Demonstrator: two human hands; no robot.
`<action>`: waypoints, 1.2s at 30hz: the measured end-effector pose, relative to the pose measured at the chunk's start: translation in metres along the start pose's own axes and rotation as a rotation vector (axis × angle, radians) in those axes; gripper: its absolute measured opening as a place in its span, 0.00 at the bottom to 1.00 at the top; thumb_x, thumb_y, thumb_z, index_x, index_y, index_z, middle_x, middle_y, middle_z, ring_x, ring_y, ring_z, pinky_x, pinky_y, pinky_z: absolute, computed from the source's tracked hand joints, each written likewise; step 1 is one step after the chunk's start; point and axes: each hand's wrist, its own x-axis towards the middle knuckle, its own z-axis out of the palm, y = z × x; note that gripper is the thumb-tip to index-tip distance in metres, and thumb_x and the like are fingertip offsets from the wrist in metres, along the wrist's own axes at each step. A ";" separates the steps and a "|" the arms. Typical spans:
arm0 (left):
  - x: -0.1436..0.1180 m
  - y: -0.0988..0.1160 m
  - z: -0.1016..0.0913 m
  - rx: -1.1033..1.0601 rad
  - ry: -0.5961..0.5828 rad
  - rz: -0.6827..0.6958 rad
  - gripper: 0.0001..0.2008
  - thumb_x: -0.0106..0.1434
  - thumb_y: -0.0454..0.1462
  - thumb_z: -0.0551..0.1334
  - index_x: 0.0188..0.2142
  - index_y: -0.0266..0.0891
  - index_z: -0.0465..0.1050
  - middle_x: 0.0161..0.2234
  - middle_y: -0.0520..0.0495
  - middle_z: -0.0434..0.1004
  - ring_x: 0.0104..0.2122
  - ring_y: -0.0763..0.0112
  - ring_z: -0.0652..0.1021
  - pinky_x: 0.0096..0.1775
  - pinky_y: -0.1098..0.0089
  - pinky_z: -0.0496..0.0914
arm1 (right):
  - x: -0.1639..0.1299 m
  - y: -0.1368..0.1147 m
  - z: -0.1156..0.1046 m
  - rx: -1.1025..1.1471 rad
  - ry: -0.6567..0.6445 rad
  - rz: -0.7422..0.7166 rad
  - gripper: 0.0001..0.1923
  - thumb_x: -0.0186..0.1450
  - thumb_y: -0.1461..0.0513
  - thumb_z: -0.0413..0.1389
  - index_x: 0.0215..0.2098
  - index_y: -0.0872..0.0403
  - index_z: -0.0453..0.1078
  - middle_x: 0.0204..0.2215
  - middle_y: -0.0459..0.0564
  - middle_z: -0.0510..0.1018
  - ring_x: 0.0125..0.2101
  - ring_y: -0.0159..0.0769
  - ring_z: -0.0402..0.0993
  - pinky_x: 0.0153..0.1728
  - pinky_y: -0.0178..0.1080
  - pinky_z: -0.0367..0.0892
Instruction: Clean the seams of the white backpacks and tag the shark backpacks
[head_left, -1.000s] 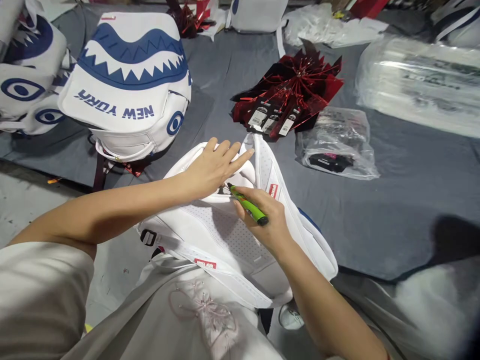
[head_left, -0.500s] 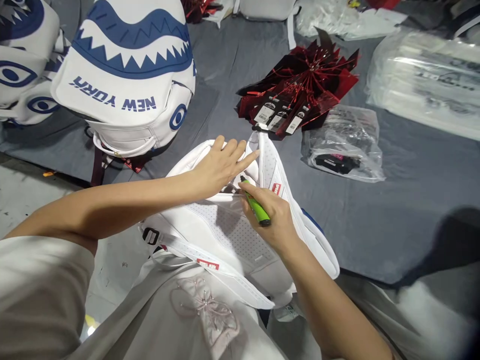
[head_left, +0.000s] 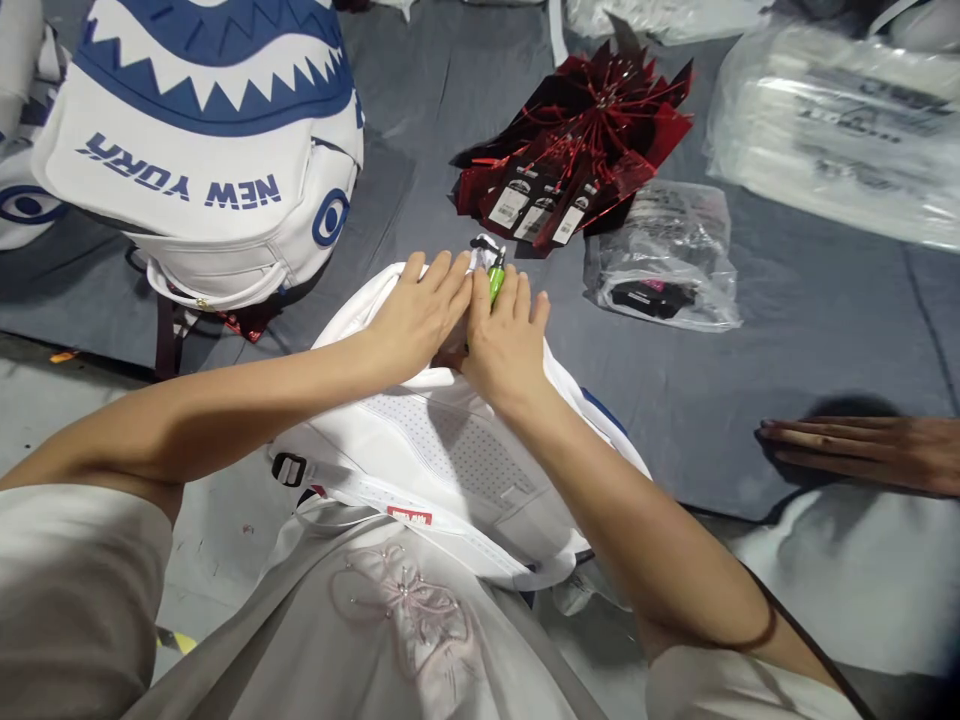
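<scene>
1. White backpack (head_left: 450, 450) lies back panel up, its near end against the person's lap and its far end on the grey tabletop (head_left: 750, 400). All places below are given from this backpack.
2. Left hand (head_left: 416, 315) lies flat, fingers extended and together, pressing the far top edge of the backpack; it grips nothing.
3. Right hand (head_left: 506, 340) lies just beside the left, touching it, palm down on the same edge. A green marker (head_left: 496, 283) shows between its fingers, tip pointing away; the hand is mostly flattened with the marker pinned under it.
4. Judgement on the step in hand: both palms should keep even pressure on the top edge, and the marker tip should stay clear of the white fabric, since a stray stroke would stain.
5. Containers: beyond the backpack to the right, a clear plastic bag (head_left: 664, 265) holds dark items with some pink, not identifiable. Further right, a larger clear bag (head_left: 832, 130) holds white contents, unclear.
6. Beyond the backpack: red hang tags (head_left: 577, 160). Left of it: a shark-print backpack (head_left: 210, 150) marked NEW YORK.
7. To the right, another person's hand (head_left: 840, 450) rests flat on the tabletop.
</scene>
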 end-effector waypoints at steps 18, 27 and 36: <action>-0.002 0.001 -0.004 0.087 0.002 0.021 0.33 0.64 0.30 0.56 0.67 0.28 0.52 0.69 0.30 0.50 0.66 0.44 0.58 0.63 0.45 0.55 | -0.009 0.008 -0.002 0.119 0.001 0.013 0.41 0.61 0.61 0.61 0.68 0.57 0.50 0.65 0.71 0.58 0.65 0.63 0.54 0.58 0.65 0.56; -0.005 0.001 -0.005 0.198 0.007 0.015 0.34 0.65 0.34 0.57 0.69 0.30 0.50 0.68 0.32 0.52 0.64 0.46 0.61 0.62 0.48 0.57 | -0.051 0.024 -0.053 0.564 0.275 -0.084 0.19 0.70 0.56 0.53 0.57 0.52 0.70 0.41 0.54 0.81 0.40 0.44 0.77 0.46 0.47 0.69; -0.005 0.004 -0.007 0.086 -0.022 -0.143 0.33 0.67 0.36 0.56 0.69 0.38 0.50 0.71 0.38 0.46 0.68 0.46 0.52 0.65 0.44 0.47 | -0.017 0.010 -0.072 0.750 -0.321 -0.021 0.08 0.65 0.59 0.56 0.39 0.53 0.75 0.31 0.46 0.81 0.29 0.36 0.75 0.31 0.37 0.66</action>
